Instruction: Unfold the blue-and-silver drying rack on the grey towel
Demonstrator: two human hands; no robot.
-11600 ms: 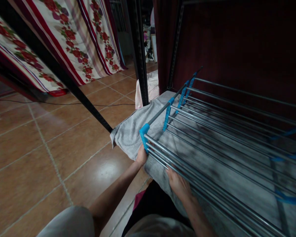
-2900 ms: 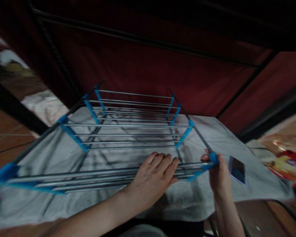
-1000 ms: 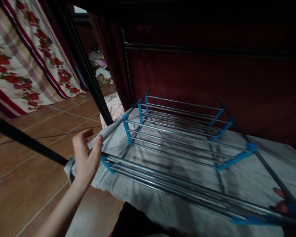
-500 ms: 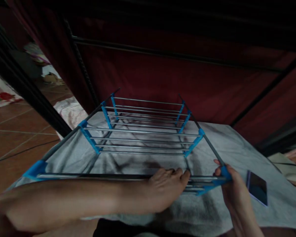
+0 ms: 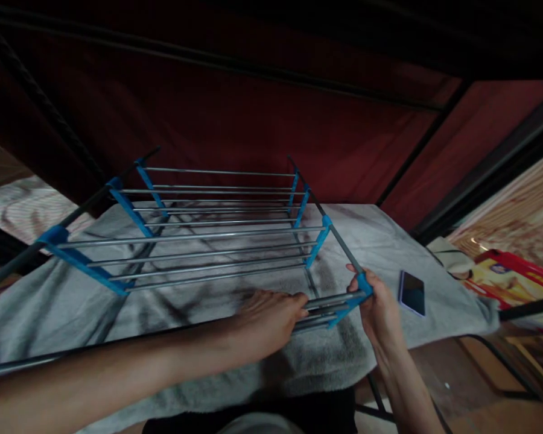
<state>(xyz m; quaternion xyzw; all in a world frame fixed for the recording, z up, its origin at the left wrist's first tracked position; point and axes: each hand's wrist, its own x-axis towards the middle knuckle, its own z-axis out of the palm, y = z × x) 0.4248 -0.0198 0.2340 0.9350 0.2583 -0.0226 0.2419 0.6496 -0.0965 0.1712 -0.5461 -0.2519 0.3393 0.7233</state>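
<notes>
A shoe rack of thin grey metal tubes with blue plastic side brackets lies across a grey cloth in front of me. My left hand reaches across from the left, its fingers curled over the rods of the nearest tier, close to their right end. At the near right corner, my right hand grips the rack around a blue bracket and its side tube. The thumb is on the near side and fingertips show beyond the tube. The far left end of the nearest tier runs out of view.
A grey cloth covers the table. On it, right of my right hand, lies a phone. A dark red fabric panel with black bars stands behind. Farther right are a red and yellow package and a pale bag.
My view has swung to the right, so the rack and both hands appear farther left. More of the right side shows, including the red package. Both hands keep their hold on the rack.
</notes>
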